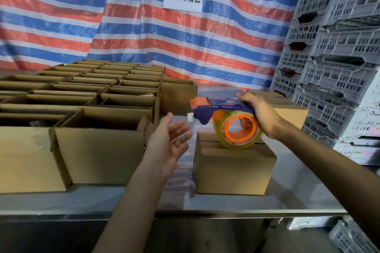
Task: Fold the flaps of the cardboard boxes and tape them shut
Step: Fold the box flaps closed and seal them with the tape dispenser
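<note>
A small cardboard box (232, 168) with its flaps folded down stands on the steel table (287, 195). Above its top hangs a purple and orange tape dispenser (224, 118) with a roll of clear tape, and my right hand (259, 113) grips it from the right. The dispenser's blade end points left. My left hand (170, 141) hovers open, palm up, just left of the box and below the blade end, holding nothing. Several open boxes (98, 129) with raised flaps fill the left of the table.
Another closed box (287, 109) sits behind the small one at the right. Stacked grey plastic crates (333, 68) rise along the right side. A striped tarp (144, 33) with a white sign hangs behind. The table's front edge runs across the bottom.
</note>
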